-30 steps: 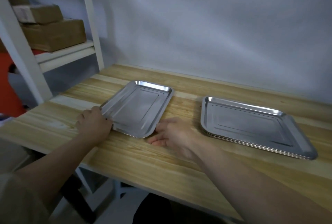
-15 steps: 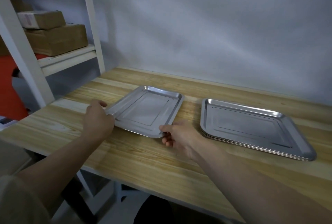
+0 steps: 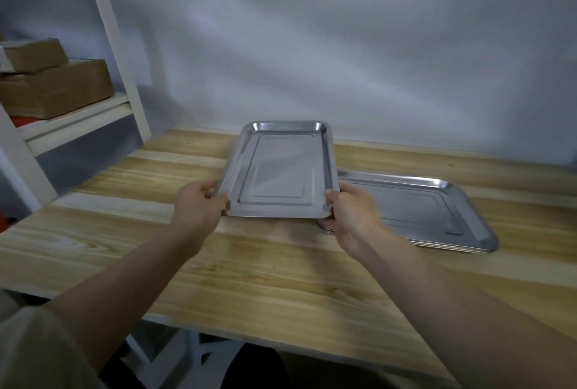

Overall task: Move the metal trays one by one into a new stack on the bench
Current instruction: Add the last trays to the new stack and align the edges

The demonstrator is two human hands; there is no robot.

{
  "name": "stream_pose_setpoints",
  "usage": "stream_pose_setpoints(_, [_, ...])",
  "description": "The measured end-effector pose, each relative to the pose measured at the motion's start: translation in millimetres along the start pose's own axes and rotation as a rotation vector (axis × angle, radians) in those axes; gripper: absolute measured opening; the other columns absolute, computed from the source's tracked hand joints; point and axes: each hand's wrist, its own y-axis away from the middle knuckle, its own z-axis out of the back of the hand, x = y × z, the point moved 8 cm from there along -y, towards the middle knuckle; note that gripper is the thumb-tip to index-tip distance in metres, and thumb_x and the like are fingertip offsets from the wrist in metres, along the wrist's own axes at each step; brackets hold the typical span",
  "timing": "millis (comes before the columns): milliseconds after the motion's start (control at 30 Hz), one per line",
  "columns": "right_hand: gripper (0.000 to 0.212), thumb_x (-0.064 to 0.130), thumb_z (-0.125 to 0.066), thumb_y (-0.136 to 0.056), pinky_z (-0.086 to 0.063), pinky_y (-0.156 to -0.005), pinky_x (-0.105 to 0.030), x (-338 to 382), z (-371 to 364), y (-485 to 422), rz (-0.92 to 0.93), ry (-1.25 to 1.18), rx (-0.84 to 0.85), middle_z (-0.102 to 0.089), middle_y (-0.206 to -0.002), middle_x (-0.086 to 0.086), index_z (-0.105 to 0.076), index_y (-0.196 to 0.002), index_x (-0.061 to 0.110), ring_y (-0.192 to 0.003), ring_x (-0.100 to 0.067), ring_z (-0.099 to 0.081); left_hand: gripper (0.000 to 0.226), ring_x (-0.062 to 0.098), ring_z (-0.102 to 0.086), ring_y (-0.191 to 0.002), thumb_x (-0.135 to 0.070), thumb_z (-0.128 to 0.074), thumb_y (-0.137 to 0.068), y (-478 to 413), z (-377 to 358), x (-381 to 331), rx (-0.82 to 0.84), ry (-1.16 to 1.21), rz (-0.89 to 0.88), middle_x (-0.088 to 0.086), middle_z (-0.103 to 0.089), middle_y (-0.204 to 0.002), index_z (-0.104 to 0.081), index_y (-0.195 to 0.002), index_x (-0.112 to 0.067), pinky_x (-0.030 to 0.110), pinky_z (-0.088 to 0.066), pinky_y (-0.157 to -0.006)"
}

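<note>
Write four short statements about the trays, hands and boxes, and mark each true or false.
1. The left hand and right hand both grip the shiny rectangular metal tray by its long sides. True.
2. That tray lies flat on the pale wooden bench. False: it is held tilted, far end raised.
3. A stack of metal trays lies on the bench to the right. True.
4. The brown cardboard boxes sit on the bench. False: they sit on the white shelf at the left.
</note>
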Motion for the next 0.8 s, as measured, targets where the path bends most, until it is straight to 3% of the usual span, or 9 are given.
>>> stream_pose_setpoints(100, [0.031,-0.002,-0.044,-0.095,-0.058,-0.085,-0.045,5.4,31.0,1.0,0.018,-0.050,-0.094,-0.068,-0.084,-0.007,-0.062,-0.079,0.016,-0.080,-0.025,-0.066,0.016,0.023,-0.064,-0.072,-0.003,-0.060,-0.090,3.6,-25.9,-2.9,0.087,0.161,0.105,0.015,-0.068,-0.083,-0.069,-0.101,0.003,0.033,-0.055,-0.070])
stream_pose_setpoints(200, [0.025,0.001,-0.045,-0.095,-0.056,-0.051,-0.028,9.2,66.4,0.2,0.030,-0.038,-0.186,-0.067,-0.085,-0.007,-0.068,-0.097,0.011,-0.076,-0.024,-0.063,0.012,0.025,-0.067,-0.077,-0.004,-0.059,-0.092,16.8,-53.9,-12.5,0.173,0.261,0.176,0.014,-0.068,-0.089,-0.067,-0.100,0.002,0.033,-0.056,-0.064])
stream_pose_setpoints(267, [0.027,0.003,-0.046,-0.094,-0.049,-0.042,-0.021,11.2,90.6,-0.9,0.030,-0.028,-0.230,-0.068,-0.091,-0.010,-0.068,-0.108,0.009,-0.079,-0.025,-0.064,0.011,0.027,-0.070,-0.082,-0.005,-0.058,-0.093,25.9,-74.3,-19.1,0.252,0.279,0.209,0.016,-0.071,-0.094,-0.068,-0.092,0.000,0.035,-0.057,-0.065])
stream_pose_setpoints(467, [0.022,0.008,-0.045,-0.098,-0.048,-0.048,-0.027,24.6,148.6,4.9,0.076,-0.026,-0.295,-0.057,-0.071,-0.004,-0.066,-0.102,0.008,-0.060,-0.015,-0.056,0.021,0.030,-0.073,-0.093,-0.013,-0.058,-0.095,51.6,-134.3,-42.6,0.469,0.324,0.242,0.015,-0.076,-0.102,-0.070,-0.107,-0.001,0.044,-0.058,-0.083])
stream_pose_setpoints(600, [0.021,0.006,-0.048,-0.095,-0.049,-0.043,-0.023,23.8,175.3,5.8,0.093,-0.092,-0.347,-0.059,-0.068,-0.004,-0.068,-0.102,0.011,-0.049,-0.011,-0.058,0.023,0.022,-0.071,-0.078,-0.012,-0.056,-0.096,65.4,-161.6,-52.0,0.501,0.339,0.281,0.012,-0.075,-0.100,-0.068,-0.113,-0.003,0.035,-0.056,-0.064])
stream_pose_setpoints(800, [0.020,0.012,-0.052,-0.096,-0.054,-0.049,-0.027,21.7,203.8,8.8,0.060,-0.237,-0.359,-0.063,-0.083,-0.007,-0.063,-0.112,0.009,-0.063,-0.016,-0.062,0.028,0.028,-0.072,-0.091,-0.009,-0.054,-0.096,77.6,-190.2,-60.5,0.520,0.382,0.320,0.013,-0.074,-0.107,-0.064,-0.122,-0.003,0.035,-0.057,-0.062])
